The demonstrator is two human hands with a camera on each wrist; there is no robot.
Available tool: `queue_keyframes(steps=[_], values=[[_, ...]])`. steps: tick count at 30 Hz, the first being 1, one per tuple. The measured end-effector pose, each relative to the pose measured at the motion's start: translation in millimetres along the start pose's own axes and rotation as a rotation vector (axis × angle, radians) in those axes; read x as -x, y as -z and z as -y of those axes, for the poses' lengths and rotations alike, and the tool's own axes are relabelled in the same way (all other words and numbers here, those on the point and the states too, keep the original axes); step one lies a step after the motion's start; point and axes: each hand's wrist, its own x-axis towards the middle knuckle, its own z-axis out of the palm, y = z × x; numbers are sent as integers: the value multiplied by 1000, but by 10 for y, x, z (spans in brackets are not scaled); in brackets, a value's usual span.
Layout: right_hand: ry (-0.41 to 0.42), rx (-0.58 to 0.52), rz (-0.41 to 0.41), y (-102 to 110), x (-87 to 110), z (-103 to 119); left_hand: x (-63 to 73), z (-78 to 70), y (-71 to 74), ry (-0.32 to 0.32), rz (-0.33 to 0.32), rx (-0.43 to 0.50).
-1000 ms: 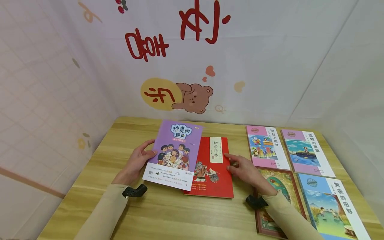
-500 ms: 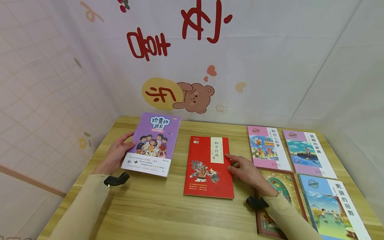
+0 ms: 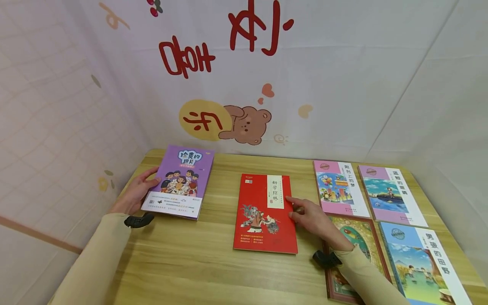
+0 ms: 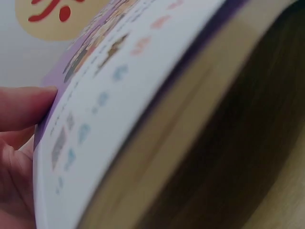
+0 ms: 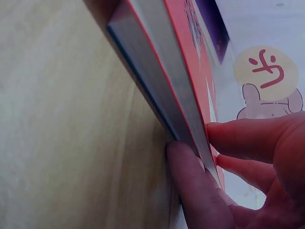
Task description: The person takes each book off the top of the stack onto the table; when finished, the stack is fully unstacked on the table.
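At the table's far left, my left hand (image 3: 135,189) grips the left edge of a purple book (image 3: 183,176) with a white lower band. Its thumb lies on the cover; the other fingers are mostly hidden. The left wrist view shows the book's page edges (image 4: 190,109) above a dark shadowed gap. A red book (image 3: 255,228) lies in the middle of the table. My right hand (image 3: 310,216) pinches its right edge. In the right wrist view, a second book with a dark blue cover edge (image 5: 140,71) lies directly under the red one, the thumb touching it.
Two pink-edged books (image 3: 337,186) (image 3: 392,195) lie at the back right. Before them are a brown-framed green book (image 3: 352,237), partly under the right forearm, and a blue book (image 3: 411,262). A white printed cloth wall (image 3: 335,84) borders the wooden table (image 3: 213,271).
My left hand has carried the purple book leftward from over the red book to the far left of the table. My right hand has stayed at the red book's edge.
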Motion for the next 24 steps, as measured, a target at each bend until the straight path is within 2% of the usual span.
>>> queue_keyframes(steps=[5,8,16,20,24], values=[[-11,-13,-3,-5,6,-7,-57,34,59,15,4,-6],[-6,-13,-3,-3,9,-12,-89,57,100,15,-11,-42],[3,-8,-5,5,9,10,-175,82,172,19,-96,-260],[12,-1,-7,-2,0,-8,-207,75,186,35,-92,-304],[14,21,-14,-9,-18,-31,-225,38,175,13,-74,-388]])
